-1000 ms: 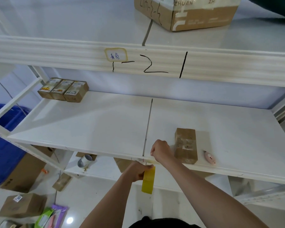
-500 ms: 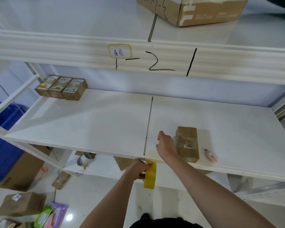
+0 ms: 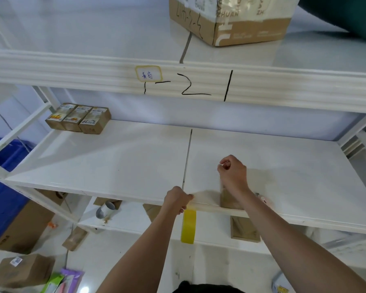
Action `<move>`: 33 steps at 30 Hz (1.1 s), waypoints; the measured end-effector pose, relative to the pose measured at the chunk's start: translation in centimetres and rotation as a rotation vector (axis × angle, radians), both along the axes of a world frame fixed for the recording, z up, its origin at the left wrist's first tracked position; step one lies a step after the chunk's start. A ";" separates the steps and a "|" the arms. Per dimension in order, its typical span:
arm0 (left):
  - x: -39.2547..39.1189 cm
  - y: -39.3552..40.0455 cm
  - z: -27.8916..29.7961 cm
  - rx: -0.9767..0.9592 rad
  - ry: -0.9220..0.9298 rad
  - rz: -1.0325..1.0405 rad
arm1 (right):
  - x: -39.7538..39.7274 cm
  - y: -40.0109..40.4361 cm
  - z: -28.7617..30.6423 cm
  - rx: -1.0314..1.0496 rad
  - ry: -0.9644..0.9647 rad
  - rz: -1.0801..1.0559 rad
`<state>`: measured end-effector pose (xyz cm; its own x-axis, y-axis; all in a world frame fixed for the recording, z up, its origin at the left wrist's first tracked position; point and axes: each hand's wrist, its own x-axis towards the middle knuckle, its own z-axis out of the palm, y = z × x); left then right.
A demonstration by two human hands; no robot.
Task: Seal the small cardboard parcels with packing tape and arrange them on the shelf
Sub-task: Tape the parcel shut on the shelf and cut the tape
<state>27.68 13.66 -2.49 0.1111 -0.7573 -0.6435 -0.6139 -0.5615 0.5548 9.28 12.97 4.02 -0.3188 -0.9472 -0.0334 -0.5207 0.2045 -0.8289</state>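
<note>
Both hands [image 3: 232, 172] stretching packing tape [image 3: 206, 195]

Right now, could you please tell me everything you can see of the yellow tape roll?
The yellow tape roll hangs edge-on just below the front edge of the shelf. The left hand grips its top. A clear strip of tape runs from it right toward the small parcel. Its core is hidden.

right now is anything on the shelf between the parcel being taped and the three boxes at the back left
Nothing visible. The shelf is bare between the parcel under the right hand and the three boxes at the back left. The left hand with the tape roll sits at the front edge.
</note>
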 end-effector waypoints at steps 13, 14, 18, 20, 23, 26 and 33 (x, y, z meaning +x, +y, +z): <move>-9.9 -1.4 2.5 0.147 0.662 0.238 | -6.8 2.1 -3.4 0.468 0.154 -0.070; -10.3 -1.5 2.1 0.130 0.619 0.242 | -7.0 2.1 -4.0 0.503 0.153 -0.075; -11.3 -2.1 1.7 0.055 0.541 0.382 | -9.2 0.3 -9.0 0.561 0.113 -0.133; -11.3 -2.3 1.9 0.073 0.572 0.501 | -8.8 0.7 -8.1 0.570 0.086 -0.145; -11.0 -2.2 2.0 0.118 0.647 0.648 | -7.6 1.8 -4.7 0.567 0.033 -0.151; -10.9 -1.9 1.8 0.142 0.673 0.690 | -7.7 1.9 -4.5 0.567 0.029 -0.158; -12.3 -1.6 1.6 0.223 0.657 0.782 | -7.9 2.0 -4.8 0.590 0.016 -0.171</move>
<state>15.41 12.07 -0.85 0.0966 -0.4819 -0.8709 0.3500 -0.8027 0.4830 1.36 14.95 -0.73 -0.4693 -0.7056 -0.5309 -0.4515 0.7084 -0.5425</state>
